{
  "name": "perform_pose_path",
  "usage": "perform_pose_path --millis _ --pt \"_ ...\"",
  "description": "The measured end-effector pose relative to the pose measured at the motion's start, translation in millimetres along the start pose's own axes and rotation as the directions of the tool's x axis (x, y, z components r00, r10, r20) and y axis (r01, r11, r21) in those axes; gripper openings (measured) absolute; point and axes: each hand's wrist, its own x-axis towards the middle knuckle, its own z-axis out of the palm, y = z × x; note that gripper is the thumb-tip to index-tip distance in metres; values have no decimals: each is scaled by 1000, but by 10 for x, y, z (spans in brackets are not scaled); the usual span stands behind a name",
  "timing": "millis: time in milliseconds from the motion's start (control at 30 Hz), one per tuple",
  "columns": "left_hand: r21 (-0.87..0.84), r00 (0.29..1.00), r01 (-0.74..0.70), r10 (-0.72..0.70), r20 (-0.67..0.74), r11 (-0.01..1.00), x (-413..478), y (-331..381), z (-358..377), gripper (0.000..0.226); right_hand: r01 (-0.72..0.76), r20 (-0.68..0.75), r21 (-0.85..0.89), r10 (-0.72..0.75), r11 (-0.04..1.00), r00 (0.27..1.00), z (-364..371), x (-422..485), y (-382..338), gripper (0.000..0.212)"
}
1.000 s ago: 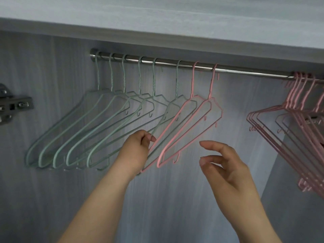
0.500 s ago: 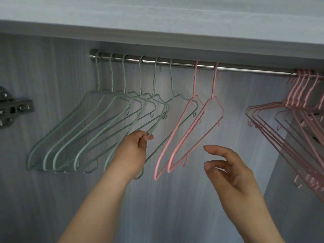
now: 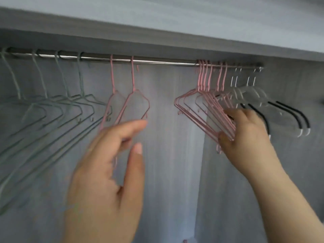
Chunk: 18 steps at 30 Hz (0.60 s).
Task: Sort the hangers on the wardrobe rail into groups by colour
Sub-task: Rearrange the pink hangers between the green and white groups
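Note:
A metal rail (image 3: 166, 62) runs under the wardrobe shelf. Several green hangers (image 3: 57, 109) hang at its left end. To their right hang two pink hangers (image 3: 133, 102), apart from the rest. A bunch of several pink hangers (image 3: 196, 109) hangs further right, and beyond it several clear hangers with black grips (image 3: 284, 111). My left hand (image 3: 108, 172) is spread with straight fingers just below the two pink hangers and holds nothing. My right hand (image 3: 245, 134) grips the lower bars of the pink bunch, thumb under them.
The grey shelf (image 3: 175, 28) sits close above the rail. The grey back wall (image 3: 166, 155) lies behind the hangers. A bare stretch of rail separates the two pink hangers from the pink bunch.
The view has swung right. My left hand has let go of the green hanger and moved right, under the two pink ones. My right hand has reached right and taken hold of the pink bunch.

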Motion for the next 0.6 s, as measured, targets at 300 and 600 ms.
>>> perform_pose_path --millis 300,600 --pt "-129 936 239 -193 294 963 -182 -18 1135 26 130 169 -356 -73 925 983 157 310 446 52" --pt "-68 903 390 -367 225 918 -72 98 1576 47 213 215 -166 -175 963 961 -61 426 367 57"
